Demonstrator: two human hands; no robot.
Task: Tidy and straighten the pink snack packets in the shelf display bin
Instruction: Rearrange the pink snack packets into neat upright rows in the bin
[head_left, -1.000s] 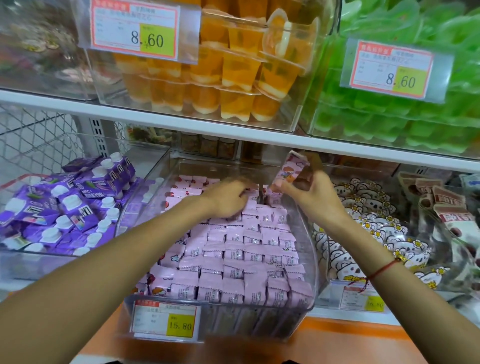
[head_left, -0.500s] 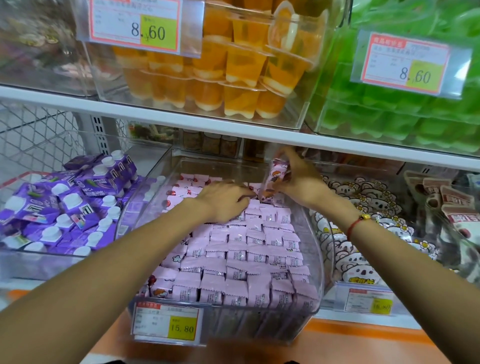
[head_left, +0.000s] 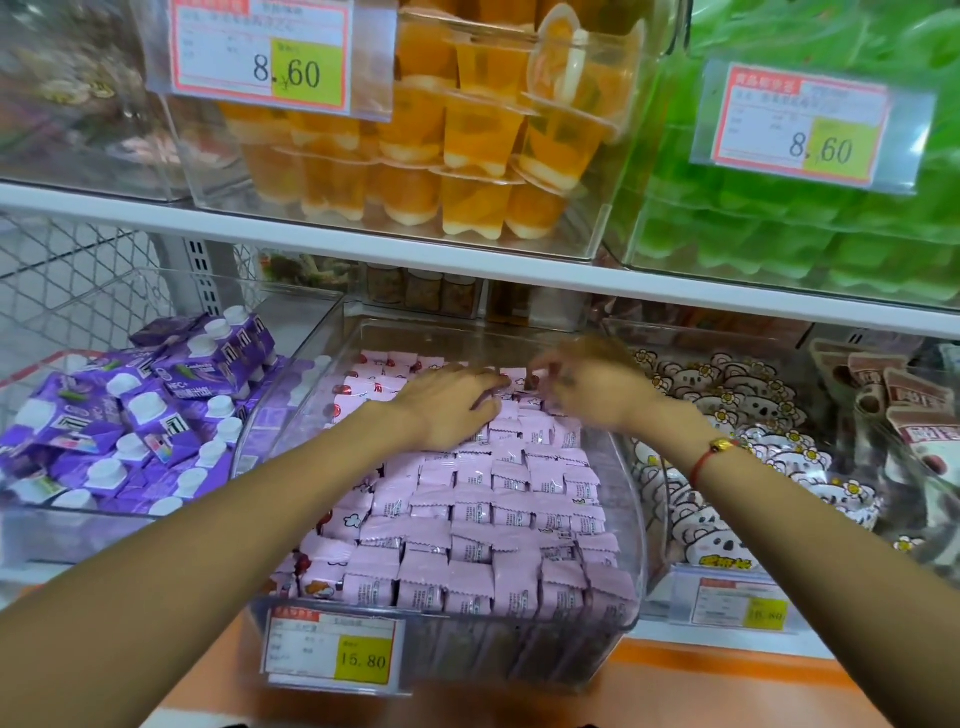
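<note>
The clear display bin (head_left: 631, 530) holds the pink snack packets (head_left: 483, 514), its front rows upright and even. At twelve o'clock the left hand (head_left: 447, 410) lies flat, likely steadying the rear rows. The right hand (head_left: 592, 389) beside it is blurred; its grip is unclear.

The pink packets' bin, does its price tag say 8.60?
No, the price tag on the front of the pink packets' bin reads 15.80; the 8.60 tags hang on the shelf above.

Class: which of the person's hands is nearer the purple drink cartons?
Left. The left hand rests on the pink packets, closer to the purple cartons; the right hand is farther right, beyond it.
</note>
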